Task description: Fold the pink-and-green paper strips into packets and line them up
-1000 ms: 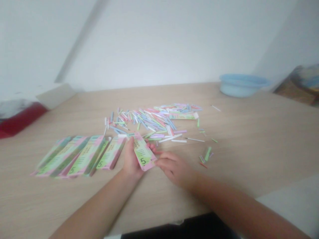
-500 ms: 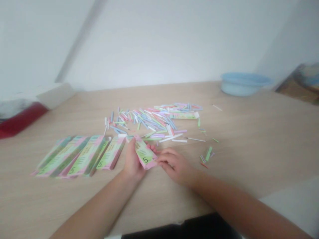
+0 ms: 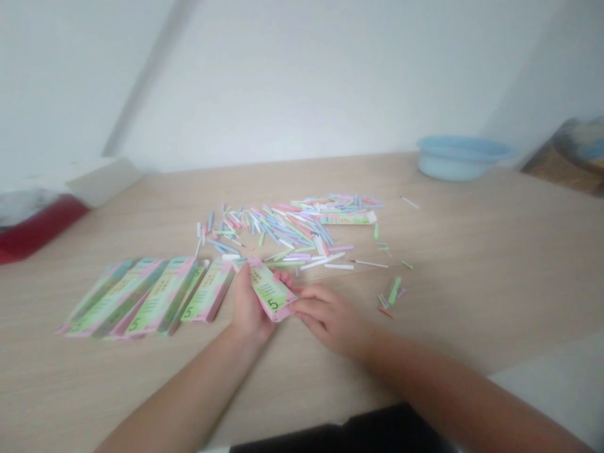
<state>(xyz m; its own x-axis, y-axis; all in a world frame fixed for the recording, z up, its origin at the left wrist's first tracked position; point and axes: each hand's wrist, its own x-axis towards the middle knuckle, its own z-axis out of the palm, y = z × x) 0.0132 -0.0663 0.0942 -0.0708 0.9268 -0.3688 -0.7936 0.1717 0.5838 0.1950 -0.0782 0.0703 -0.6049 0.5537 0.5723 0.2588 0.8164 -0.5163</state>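
Note:
A pink and green box marked 5 (image 3: 270, 289) lies in my left hand (image 3: 251, 306), whose fingers are wrapped round it. My right hand (image 3: 328, 316) has its fingers pressed together at the box's near right corner, touching its end. Left of it, several similar boxes (image 3: 158, 299) lie side by side on the table. Behind my hands spreads a pile of pastel sticks (image 3: 287, 228), with another box (image 3: 348, 218) lying at its right side.
On the wooden table (image 3: 472, 264), a light blue basin (image 3: 460, 158) stands at the back right. Small loose pieces (image 3: 394, 291) lie right of my right hand. A red and white box (image 3: 44, 226) is at the left edge. A white wall rises behind.
The held box and my left hand have shifted very slightly left. My right hand's fingers remain at the box's corner.

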